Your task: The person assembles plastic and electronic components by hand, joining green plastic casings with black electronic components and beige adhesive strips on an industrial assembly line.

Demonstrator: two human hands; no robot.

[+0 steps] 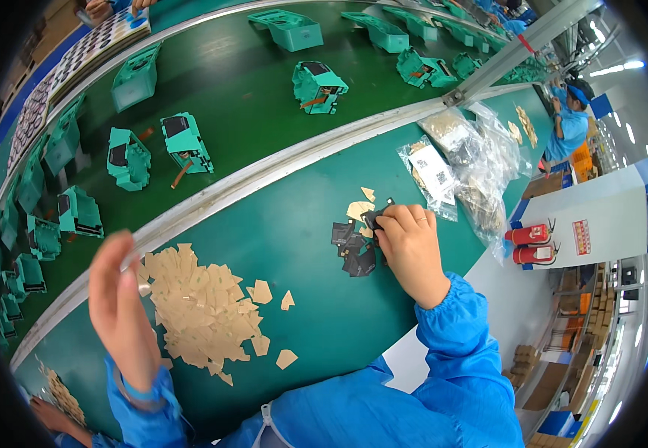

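Note:
My right hand (412, 250) is closed, fingertips down, on a small black flat part (373, 219) at the right-middle of the green table. Beside it lie several similar black pieces (355, 254), some overlapping, and a few cream paper-like cut pieces (360, 210). My left hand (121, 310) is raised at the left edge of a large heap of flat, angular cream pieces (203, 306). Its fingers are blurred; a pale sliver shows near the thumb, and I cannot tell whether it is held. Loose cream pieces (286, 359) lie right of the heap.
Beyond a metal rail (264, 149), a green conveyor carries teal plastic housings (316, 86). Clear bags (473, 160) lie at the table's right. A slanted metal post (518, 52) stands by the rail. Another person's hand (59, 414) is at lower left; fire extinguishers (530, 235) are at right.

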